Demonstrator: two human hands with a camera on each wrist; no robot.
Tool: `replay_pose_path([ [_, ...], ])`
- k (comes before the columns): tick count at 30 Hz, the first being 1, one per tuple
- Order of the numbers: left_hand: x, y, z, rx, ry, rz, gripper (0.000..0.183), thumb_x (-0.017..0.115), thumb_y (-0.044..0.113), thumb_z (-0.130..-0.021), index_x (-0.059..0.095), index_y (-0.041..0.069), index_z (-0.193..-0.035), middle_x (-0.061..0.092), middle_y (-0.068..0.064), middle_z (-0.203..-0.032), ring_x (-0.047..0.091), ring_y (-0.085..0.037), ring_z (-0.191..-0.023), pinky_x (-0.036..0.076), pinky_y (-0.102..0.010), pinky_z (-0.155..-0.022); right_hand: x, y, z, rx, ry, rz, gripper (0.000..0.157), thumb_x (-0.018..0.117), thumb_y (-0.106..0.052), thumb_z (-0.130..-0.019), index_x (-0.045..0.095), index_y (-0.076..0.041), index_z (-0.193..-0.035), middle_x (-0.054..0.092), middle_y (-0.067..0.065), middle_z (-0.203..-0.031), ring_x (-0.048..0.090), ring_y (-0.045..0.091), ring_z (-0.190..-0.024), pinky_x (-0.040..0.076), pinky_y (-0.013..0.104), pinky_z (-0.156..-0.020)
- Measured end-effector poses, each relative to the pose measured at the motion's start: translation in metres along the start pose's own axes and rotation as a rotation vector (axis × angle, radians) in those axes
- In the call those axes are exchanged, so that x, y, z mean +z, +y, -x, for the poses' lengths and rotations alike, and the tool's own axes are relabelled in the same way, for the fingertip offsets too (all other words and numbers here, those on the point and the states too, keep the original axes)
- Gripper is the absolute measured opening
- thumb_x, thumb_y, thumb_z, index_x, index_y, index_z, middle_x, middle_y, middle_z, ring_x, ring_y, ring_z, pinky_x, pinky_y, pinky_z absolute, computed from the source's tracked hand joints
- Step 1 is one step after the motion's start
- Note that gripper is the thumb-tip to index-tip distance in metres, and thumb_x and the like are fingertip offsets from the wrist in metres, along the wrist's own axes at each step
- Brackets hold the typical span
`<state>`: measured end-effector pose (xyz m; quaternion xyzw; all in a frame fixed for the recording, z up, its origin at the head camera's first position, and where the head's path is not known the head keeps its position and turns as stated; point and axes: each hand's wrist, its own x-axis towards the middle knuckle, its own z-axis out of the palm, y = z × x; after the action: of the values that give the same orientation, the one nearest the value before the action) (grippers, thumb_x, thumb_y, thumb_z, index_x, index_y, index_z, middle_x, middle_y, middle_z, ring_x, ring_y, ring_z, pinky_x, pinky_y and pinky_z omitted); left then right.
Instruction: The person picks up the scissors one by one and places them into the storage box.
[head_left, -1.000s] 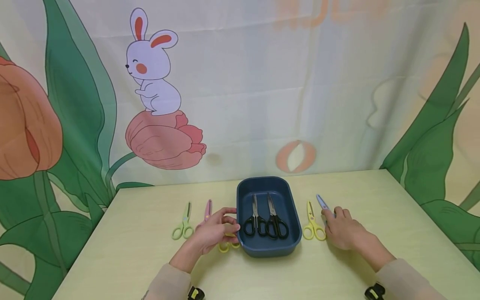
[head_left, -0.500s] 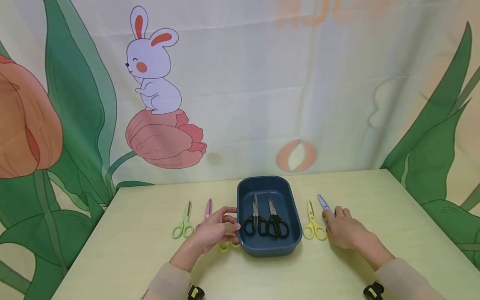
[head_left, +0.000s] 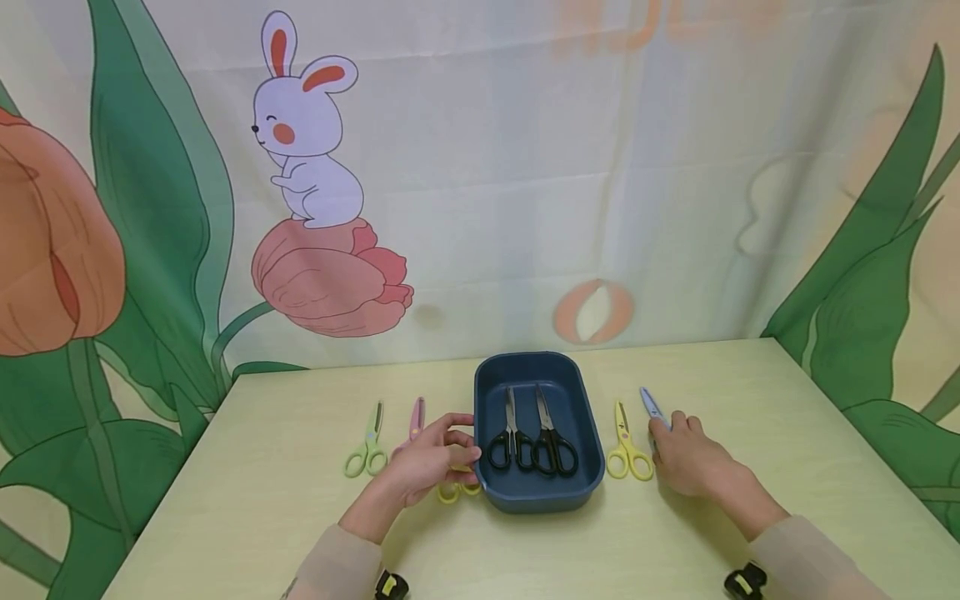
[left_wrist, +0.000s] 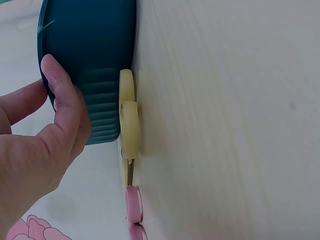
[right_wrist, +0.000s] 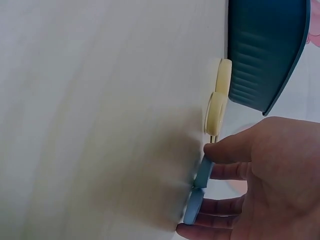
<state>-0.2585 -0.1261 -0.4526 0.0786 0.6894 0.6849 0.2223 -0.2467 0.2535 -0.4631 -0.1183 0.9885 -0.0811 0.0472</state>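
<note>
My left hand (head_left: pixel 433 461) pinches the left rim of a dark blue plastic bin (head_left: pixel 536 502), thumb and fingers on either side of the wall. Two pairs of scissors with black handles (head_left: pixel 553 450) lie side by side inside it. My right hand (head_left: pixel 692 457) grips a pair of light blue scissors (head_left: pixel 652 406) on the table; in the right wrist view, thumb and fingers close around the blue handles (right_wrist: pixel 202 172). Yellow scissors (head_left: pixel 624 450) lie between the bin and that hand. Other yellow scissors (left_wrist: pixel 130 130) lie against the bin's left side, partly hidden under my left hand.
Left of the bin, green scissors (head_left: pixel 371 446) and pink scissors (head_left: pixel 417 417) lie on the pale table (head_left: pixel 555 554), the pink ones partly covered by my left hand. Behind the table hangs a curtain (head_left: pixel 480 208) printed with a rabbit and tulips.
The light blue scissors have shifted slightly to the right and turned a little under my right hand. My left hand and the bin have stayed in place.
</note>
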Motion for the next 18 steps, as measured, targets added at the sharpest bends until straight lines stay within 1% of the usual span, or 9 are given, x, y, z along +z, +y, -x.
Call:
replay_pose_path([
  [5,0.0001,-0.0005,-0.0001,0.0,-0.001,0.003,0.053,0.057,-0.004,-0.102,0.036,-0.003,-0.15,0.05,-0.014,-0.108,0.058,-0.021,-0.085,0.061,-0.033,-0.075,0.0001,0.0012,-0.0014,-0.006,0.035,-0.017,0.028,0.056,-0.007,-0.099,0.049,0.007,-0.122,0.044,0.027,-0.102,0.047,0.042,-0.096,0.052,0.052,-0.069],
  [14,-0.0006,-0.002,-0.0015,0.003,-0.007,0.004,0.054,0.057,-0.004,-0.102,0.035,-0.003,-0.151,0.05,-0.014,-0.107,0.058,-0.02,-0.083,0.061,-0.033,-0.074,-0.0038,-0.0017,-0.0035,-0.012,0.084,-0.011,0.023,0.058,-0.009,-0.099,0.049,0.004,-0.116,0.041,0.023,-0.097,0.044,0.038,-0.09,0.048,0.047,-0.064],
  [18,-0.0005,-0.0015,-0.0013,0.002,-0.004,0.001,0.053,0.057,-0.004,-0.102,0.035,-0.003,-0.151,0.05,-0.014,-0.107,0.058,-0.02,-0.084,0.061,-0.033,-0.074,-0.0076,-0.0047,-0.0031,-0.023,0.123,-0.007,0.021,0.057,-0.011,-0.099,0.048,0.003,-0.113,0.039,0.021,-0.094,0.043,0.037,-0.088,0.047,0.045,-0.064],
])
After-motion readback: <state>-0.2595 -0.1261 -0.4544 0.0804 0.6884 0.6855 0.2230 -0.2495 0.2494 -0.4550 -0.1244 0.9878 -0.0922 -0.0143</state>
